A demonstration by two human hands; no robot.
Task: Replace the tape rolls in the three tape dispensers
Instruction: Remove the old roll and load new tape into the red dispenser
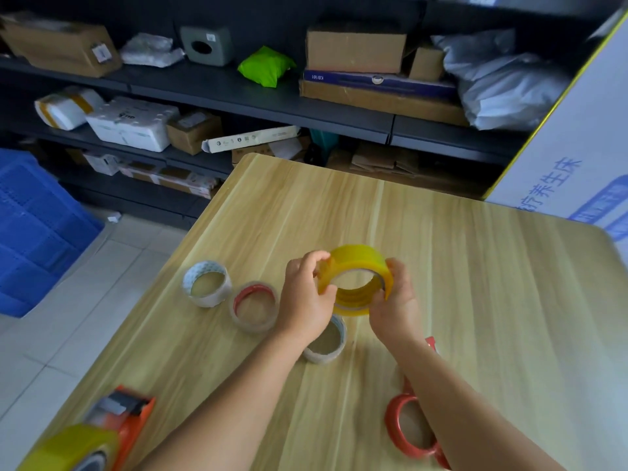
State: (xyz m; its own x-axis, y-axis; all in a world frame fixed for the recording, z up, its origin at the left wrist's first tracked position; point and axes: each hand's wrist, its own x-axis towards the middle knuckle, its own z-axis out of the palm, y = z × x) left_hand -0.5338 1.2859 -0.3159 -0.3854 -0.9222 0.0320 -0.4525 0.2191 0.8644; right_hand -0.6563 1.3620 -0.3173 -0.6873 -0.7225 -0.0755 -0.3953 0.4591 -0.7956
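Fingers of the left hand and right hand were curled round the yellow roll, held above the table. Picking the tape's loose end free first seemed wise (a dispenser lay near left, already loaded).

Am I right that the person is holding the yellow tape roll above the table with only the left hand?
Not quite: the head view shows both hands on the yellow tape roll, the left hand and the right hand, one gripping each side above the table.
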